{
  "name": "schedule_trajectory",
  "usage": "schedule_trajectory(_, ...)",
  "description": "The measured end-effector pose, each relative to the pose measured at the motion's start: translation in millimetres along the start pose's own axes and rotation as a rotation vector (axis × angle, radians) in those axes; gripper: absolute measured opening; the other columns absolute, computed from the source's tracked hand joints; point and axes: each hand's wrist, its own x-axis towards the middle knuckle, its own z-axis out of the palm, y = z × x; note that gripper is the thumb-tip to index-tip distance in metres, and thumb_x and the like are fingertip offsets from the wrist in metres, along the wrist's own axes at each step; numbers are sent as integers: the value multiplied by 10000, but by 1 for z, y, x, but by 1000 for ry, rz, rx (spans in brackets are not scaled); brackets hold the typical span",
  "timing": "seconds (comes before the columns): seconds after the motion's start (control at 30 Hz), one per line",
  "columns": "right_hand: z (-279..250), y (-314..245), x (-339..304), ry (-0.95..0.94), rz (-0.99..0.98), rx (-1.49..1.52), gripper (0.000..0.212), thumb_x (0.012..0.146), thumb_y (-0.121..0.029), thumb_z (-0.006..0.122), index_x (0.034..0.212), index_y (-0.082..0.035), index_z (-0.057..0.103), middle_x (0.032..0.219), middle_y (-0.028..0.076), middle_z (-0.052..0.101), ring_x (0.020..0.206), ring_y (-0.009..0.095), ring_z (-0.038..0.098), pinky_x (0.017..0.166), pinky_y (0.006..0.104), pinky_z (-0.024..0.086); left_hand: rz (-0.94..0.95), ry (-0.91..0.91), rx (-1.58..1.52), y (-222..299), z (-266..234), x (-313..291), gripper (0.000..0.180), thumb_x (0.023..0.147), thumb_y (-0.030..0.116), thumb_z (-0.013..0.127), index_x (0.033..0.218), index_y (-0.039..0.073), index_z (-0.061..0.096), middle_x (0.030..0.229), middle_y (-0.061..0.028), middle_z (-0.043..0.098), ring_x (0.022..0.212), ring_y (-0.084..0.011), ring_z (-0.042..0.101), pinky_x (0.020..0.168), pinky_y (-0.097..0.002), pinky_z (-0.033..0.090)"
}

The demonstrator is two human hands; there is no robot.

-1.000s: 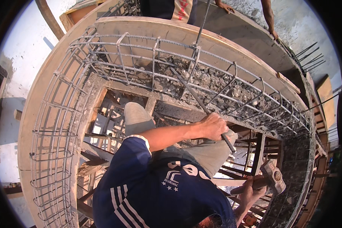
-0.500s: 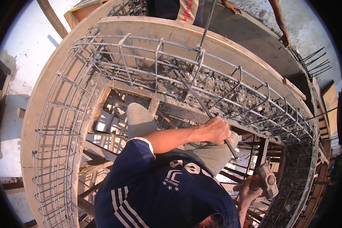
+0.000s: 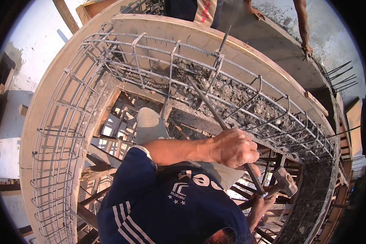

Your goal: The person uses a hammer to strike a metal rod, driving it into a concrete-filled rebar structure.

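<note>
My left hand point(image 3: 235, 149) is closed around a long, dark steel chisel point(image 3: 210, 106). The chisel slants across the rebar cage, its far end among broken concrete point(image 3: 236, 87) between the bars. Its near end comes out below my fist and points toward my right side. Down at the right, my right hand point(image 3: 261, 208) grips a short-handled hammer point(image 3: 286, 182). The block-shaped hammer head is to the right of the chisel's near end, and the handle lies close by that end. Whether they touch I cannot tell.
A rebar cage point(image 3: 65, 118) curves along the left, beside wooden formwork boards point(image 3: 162, 30). Upright bars stick up at the far middle and right. Beneath me are timber props and gaps point(image 3: 118, 116). Another person's hands point(image 3: 307, 49) rest on the far board's edge.
My left fist has shifted slightly right and nearer with the chisel. The hammer has come up beside the chisel's near end. The view has tilted a little.
</note>
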Motion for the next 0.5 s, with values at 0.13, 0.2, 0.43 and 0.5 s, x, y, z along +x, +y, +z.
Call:
schedule_trajectory(0.13,23,-23,12,-106,11,135,187,864,-3,650,972,-36,501,686,39,555,508,107,537,460,245,440,-13,-45,81,-8,-4,2,416,748,388,741,591,89,498,586,-49,485,578,-251,612,469,-388,479)
schedule_trajectory(0.2,34,-46,9,-112,18,127,167,847,16,657,889,-30,502,658,51,554,487,118,549,452,254,447,17,-27,81,-20,-5,0,400,747,372,745,594,91,505,587,-52,489,581,-255,617,473,-392,485)
schedule_trajectory(0.43,38,-61,3,-114,-74,275,180,835,22,672,884,-17,503,656,51,547,489,117,540,453,256,445,124,198,238,-10,-10,-10,502,721,481,771,596,117,448,624,5,385,552,-186,454,475,-321,312)
schedule_trajectory(0.5,36,-64,6,-118,-71,281,175,833,31,663,887,-18,503,673,52,549,502,117,544,460,257,449,150,252,243,-1,-11,-8,505,715,484,775,600,122,443,635,2,383,561,-184,452,479,-317,311)
